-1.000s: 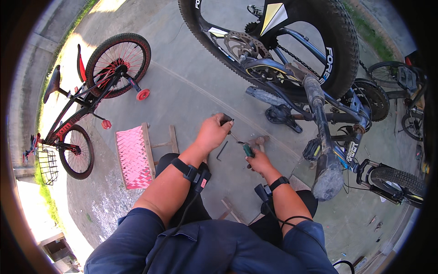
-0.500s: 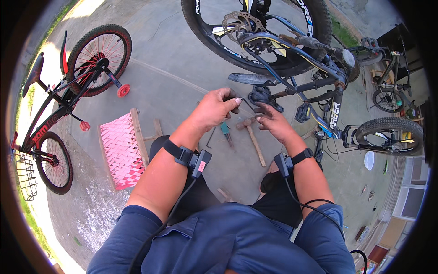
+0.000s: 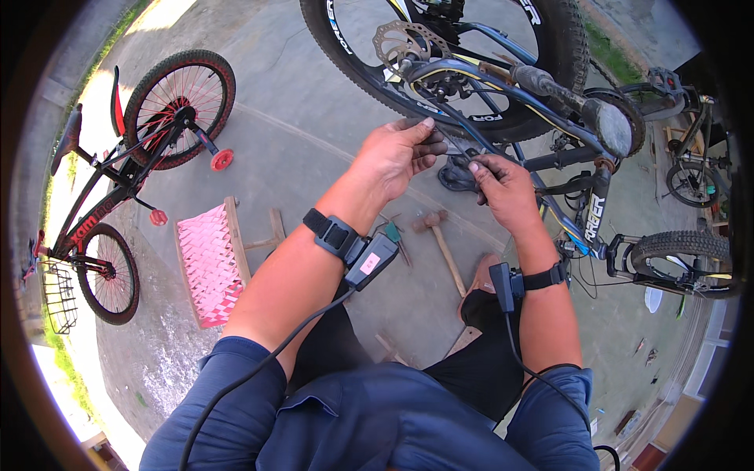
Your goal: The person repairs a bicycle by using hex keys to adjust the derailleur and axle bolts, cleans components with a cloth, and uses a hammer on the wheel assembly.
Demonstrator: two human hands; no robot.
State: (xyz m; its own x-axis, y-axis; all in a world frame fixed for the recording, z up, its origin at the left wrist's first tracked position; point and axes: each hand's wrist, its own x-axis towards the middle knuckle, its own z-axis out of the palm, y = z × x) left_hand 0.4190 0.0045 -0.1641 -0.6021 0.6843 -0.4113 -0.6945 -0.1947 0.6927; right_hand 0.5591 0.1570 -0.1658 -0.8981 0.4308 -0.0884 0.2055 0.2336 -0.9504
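My left hand [image 3: 404, 157] pinches a thin dark metal rod [image 3: 455, 144], its fingertips blackened, just below the brake disc [image 3: 412, 43] of a dark blue-black bicycle [image 3: 471, 67]. My right hand [image 3: 501, 187] has its fingers closed round the other end of that rod, beside the bicycle's tilted frame. Below my hands, on the concrete, lie a green-handled tool [image 3: 394, 232] and a hammer [image 3: 444, 255] with a wooden handle, close to my right foot [image 3: 479, 286]. The very tips of the rod are hard to make out.
A black-and-red bicycle [image 3: 102, 196] with a training wheel and basket stands at left. Beside it is a wooden stool [image 3: 206, 267] with a pink woven seat. Another bicycle [image 3: 691, 180] stands at far right, near small scattered items on the ground and a grass strip along the edge.
The green-handled tool went from my right hand to the ground. Both hands have since risen toward the bicycle's rear hub, and my right fingers have closed on the thin rod.
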